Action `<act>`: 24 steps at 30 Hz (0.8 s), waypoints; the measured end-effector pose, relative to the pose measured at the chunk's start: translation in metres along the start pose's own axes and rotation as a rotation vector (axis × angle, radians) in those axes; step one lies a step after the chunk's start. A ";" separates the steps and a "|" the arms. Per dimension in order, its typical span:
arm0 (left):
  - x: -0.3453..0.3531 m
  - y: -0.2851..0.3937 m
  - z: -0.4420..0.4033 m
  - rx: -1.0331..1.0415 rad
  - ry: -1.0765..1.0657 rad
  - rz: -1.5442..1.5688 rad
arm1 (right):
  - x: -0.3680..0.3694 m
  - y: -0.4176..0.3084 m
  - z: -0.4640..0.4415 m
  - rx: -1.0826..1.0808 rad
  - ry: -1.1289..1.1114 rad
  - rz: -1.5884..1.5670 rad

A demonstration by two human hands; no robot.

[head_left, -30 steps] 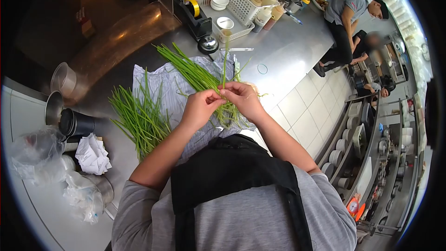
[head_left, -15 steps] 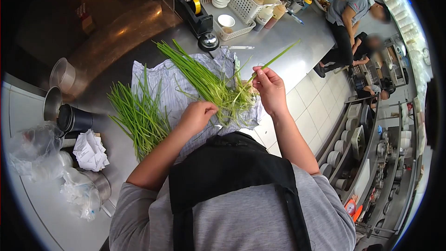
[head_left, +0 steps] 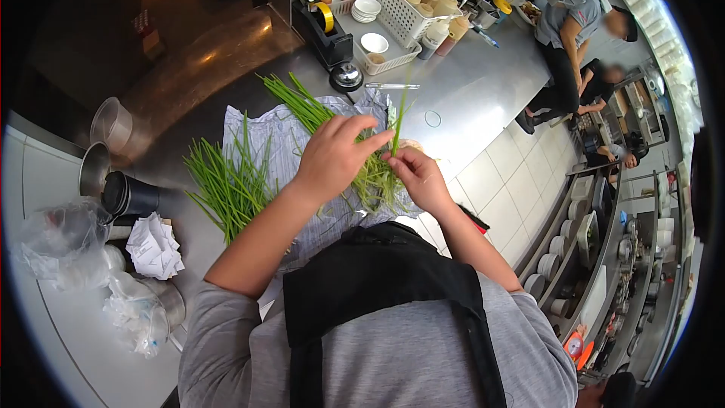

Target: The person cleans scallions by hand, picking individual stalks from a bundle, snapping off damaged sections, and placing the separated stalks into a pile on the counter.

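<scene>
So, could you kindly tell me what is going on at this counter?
A person is handling long green stalks with bare hands. The right hand pinches a single stalk, and the left hand has its fingers close beside it; whether they touch is unclear. A bunch of stalks lies on a striped cloth, with tangled pale green strands below the hands. Another pile lies at the cloth's left side.

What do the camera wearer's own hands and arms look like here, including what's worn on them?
The left hand and right hand are ungloved, with no watch showing. The left sleeve and right sleeve are short and grey, matching the shirt. A black apron with dark straps goes over it.
</scene>
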State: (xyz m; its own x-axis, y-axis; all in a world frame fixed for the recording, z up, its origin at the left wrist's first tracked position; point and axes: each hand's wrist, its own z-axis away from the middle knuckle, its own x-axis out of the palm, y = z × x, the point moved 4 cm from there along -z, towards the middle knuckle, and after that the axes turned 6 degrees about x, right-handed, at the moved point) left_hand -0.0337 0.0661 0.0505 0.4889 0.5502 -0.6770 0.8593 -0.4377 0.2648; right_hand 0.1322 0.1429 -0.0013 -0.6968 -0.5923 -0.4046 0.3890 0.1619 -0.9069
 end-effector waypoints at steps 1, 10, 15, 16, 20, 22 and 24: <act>-0.005 -0.004 -0.007 -0.005 0.001 -0.005 | 0.000 0.000 0.004 -0.003 -0.006 0.000; -0.004 -0.048 0.002 0.020 -0.266 -0.065 | -0.030 0.013 0.041 0.091 -0.251 0.252; 0.044 -0.048 0.035 -0.529 0.001 0.996 | -0.039 0.037 0.055 0.210 -0.350 0.053; 0.055 -0.050 0.044 -0.779 0.206 1.028 | -0.040 0.038 0.057 0.214 -0.351 0.051; 0.098 -0.027 0.071 -0.726 -0.009 0.816 | -0.050 0.038 0.052 0.265 -0.206 0.052; 0.104 -0.007 0.065 -0.547 -0.208 0.595 | -0.054 0.038 0.049 0.258 -0.144 0.023; 0.095 0.006 0.054 -0.296 -0.108 0.396 | -0.051 0.028 0.045 0.250 -0.127 0.022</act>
State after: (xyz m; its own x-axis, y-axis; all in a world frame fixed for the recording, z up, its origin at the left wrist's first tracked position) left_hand 0.0100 0.0775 -0.0493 0.7809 0.2994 -0.5483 0.6247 -0.3692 0.6881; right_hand 0.2059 0.1426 -0.0009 -0.6116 -0.6873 -0.3918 0.5507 -0.0143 -0.8346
